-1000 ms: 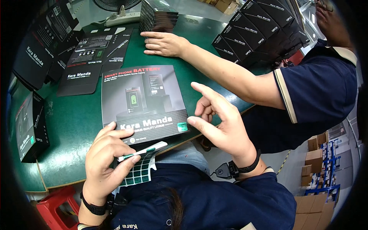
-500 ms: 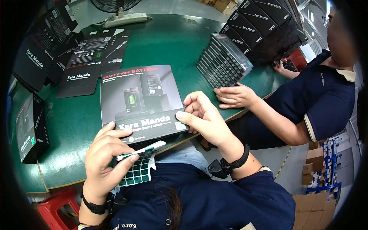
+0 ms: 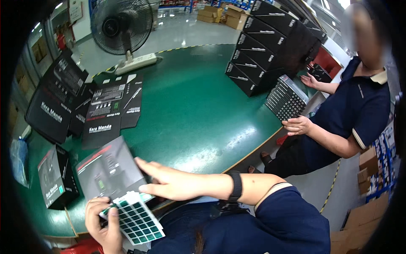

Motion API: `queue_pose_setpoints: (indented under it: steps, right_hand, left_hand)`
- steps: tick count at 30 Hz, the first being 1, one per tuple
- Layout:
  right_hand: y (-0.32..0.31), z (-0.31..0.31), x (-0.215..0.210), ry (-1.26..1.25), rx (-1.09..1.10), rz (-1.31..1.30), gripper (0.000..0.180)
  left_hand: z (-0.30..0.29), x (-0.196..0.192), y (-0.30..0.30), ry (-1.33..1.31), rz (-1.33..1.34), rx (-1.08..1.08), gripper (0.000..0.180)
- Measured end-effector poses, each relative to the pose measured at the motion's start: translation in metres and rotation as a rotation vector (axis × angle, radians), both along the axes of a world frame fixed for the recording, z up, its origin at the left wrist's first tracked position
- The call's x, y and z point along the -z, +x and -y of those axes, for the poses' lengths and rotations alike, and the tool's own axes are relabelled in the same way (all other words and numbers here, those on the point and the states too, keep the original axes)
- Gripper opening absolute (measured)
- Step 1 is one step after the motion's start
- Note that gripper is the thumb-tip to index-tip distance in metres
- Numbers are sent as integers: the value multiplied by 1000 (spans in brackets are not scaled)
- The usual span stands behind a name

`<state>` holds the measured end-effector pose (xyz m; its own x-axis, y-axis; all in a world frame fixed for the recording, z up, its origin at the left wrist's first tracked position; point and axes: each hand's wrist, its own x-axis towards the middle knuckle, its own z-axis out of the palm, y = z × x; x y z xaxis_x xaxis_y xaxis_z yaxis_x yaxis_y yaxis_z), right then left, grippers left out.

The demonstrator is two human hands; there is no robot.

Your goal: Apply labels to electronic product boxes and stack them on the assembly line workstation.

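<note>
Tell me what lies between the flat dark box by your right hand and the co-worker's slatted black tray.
Only bare green table lies between the flat box and the tray, seen in the head view.

Our flat right hand (image 3: 175, 184) covers the near corner of the blurred grey printed flat carton (image 3: 111, 167), so we cannot read its artwork. Our left hand (image 3: 101, 222) is partly behind the green-and-white sticker sheet (image 3: 137, 220).

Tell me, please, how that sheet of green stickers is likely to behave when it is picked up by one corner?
The sticker sheet looks thin, so it will probably flop. The left hand pinches one edge and the rest hangs unsupported, suggesting it is light.
</note>
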<state>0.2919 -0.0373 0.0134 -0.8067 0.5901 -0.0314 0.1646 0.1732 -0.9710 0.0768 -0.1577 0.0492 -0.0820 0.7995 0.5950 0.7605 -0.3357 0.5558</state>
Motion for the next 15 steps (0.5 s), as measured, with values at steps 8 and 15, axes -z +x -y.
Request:
queue_pose_setpoints:
  steps: [8, 15]
  right_hand:
    - [25, -53, -42, 503, -2, -315, 80]
    - [201, -105, 9, 244, 1534, -206, 60]
  left_hand:
    - [-5, -23, -61, 112, 201, -589, 26]
    - [-63, -111, 16, 164, 665, 168, 20]
